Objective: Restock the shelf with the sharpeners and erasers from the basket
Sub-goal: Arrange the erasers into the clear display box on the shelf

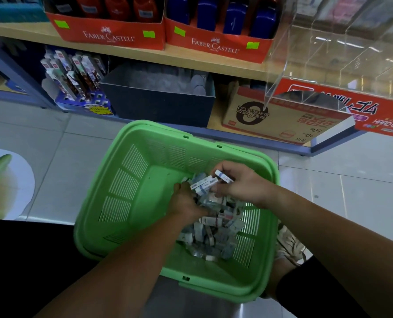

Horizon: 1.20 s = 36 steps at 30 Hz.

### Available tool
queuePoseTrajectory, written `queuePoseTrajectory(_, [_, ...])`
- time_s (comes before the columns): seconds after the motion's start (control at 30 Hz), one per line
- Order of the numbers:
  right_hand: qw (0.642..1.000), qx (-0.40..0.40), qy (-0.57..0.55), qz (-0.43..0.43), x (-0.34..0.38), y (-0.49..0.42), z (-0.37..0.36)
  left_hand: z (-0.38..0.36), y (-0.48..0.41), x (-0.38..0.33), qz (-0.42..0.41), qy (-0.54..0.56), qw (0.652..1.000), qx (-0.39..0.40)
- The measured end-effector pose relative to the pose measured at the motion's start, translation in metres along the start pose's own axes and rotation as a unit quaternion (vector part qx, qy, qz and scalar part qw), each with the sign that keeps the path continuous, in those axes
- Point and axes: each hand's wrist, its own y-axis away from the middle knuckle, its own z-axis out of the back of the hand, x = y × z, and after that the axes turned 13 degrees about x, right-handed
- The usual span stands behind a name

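White-and-blue packs sit stacked in the right hand, its fingers curled round them. Just beside it, the left hand digs into the loose pile beneath; whether it grips any, I cannot tell. So full a fistful could spill on the lift out of the basket toward the shelf beyond, scattering packs over the floor.

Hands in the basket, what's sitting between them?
Small white packs, gripped by the right hand, with the left hand close beside them; the head view shows it.
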Motion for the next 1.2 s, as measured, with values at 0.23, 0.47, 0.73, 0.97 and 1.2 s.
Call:
queuePoseTrajectory(0.23, [0.972,-0.054,-0.230,0.016,0.004,0.002,-0.015,0.019,-0.010,0.005,0.016,0.056,0.998,-0.032])
queuePoseTrajectory(0.47, [0.959,-0.030,-0.277,-0.046,0.006,0.004,-0.014,0.036,-0.025,-0.020,0.006,0.143,0.982,0.123])
queuePoseTrajectory(0.73, [0.927,0.031,-0.371,-0.048,0.010,0.002,-0.007,0.025,-0.040,-0.023,0.026,-0.100,0.992,0.067])
queuePoseTrajectory(0.97, [0.988,-0.071,-0.098,-0.096,0.010,0.003,-0.005,0.025,-0.035,-0.031,0.031,0.024,0.995,0.091])
queuePoseTrajectory(1.2, [0.987,-0.085,0.114,-0.080,-0.003,0.003,-0.007,0.016,-0.031,-0.033,-0.059,0.059,0.994,0.074])
